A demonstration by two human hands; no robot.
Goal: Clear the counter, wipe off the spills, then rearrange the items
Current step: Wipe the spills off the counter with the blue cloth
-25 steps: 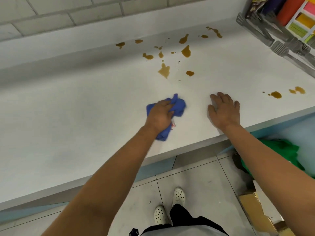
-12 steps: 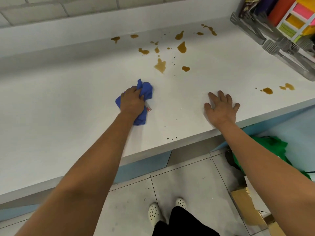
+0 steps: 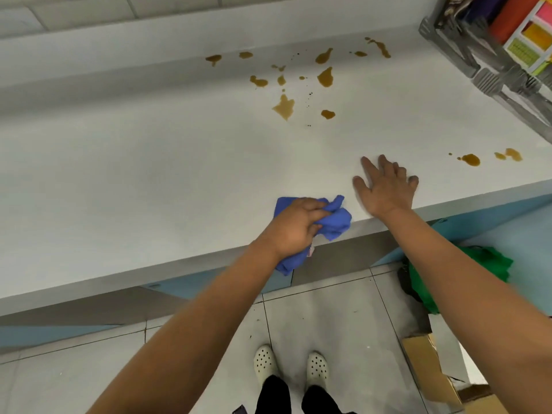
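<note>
A crumpled blue cloth (image 3: 334,219) is gripped in the left hand (image 3: 294,227), whose fingers are curled round its folds. The cloth is pressed against the near edge of the white counter (image 3: 149,180), and part of it hangs down past that edge, below the wrist. Just beside it, toward the right, the right hand (image 3: 386,189) is laid flat on the counter close to the near edge, with its fingers straight and slightly spread; nothing is held in it.

Brown spills (image 3: 285,107) are scattered over the far part of the counter, near the back edge, well apart from both hands. A further small group of brown spots (image 3: 472,159) is seen toward the right end of the counter, nearer the front edge and to the right of the flat hand.

At the far right corner, grey tongs (image 3: 507,94) are laid beside a stack of coloured boxes (image 3: 528,34); their exact arrangement is blurred.

Below the counter, a grey tiled floor (image 3: 328,318) is visible with a pair of white perforated shoes (image 3: 265,363). A green bag (image 3: 490,264) and a cardboard box (image 3: 427,366) are seen on the floor to the right.
</note>
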